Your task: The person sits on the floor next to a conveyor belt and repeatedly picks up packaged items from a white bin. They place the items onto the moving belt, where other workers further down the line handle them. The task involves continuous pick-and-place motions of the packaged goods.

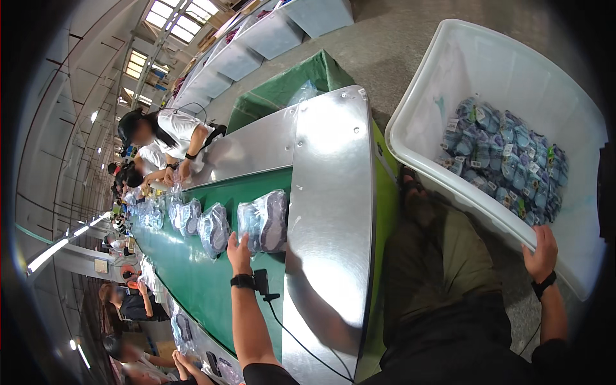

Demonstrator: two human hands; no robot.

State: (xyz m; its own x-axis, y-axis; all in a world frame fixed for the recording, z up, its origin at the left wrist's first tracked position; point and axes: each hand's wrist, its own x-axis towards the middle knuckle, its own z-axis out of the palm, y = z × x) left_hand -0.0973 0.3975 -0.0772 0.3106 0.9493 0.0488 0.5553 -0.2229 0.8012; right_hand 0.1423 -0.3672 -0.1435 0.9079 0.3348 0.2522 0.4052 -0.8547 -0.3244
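A pair of grey-soled shoes in a clear plastic bag [263, 221] lies on the green conveyor belt [212, 256], close to the metal end plate. My left hand [239, 255] reaches over the belt to the near edge of that bag, thumb and fingers apart. It seems to touch the plastic without gripping it. On my right stands a large white plastic bin [443, 186], partly filled with bagged blue-grey footwear [504, 154]. My right hand [542, 251] is closed over the bin's near rim.
More bagged pairs [213, 230] line the belt farther off. The metal end plate [330, 212] curves between me and the belt. Co-workers sit along both sides, one in a white shirt [176, 131]. Beyond the belt stand a green-covered container [282, 83] and several white bins [269, 42].
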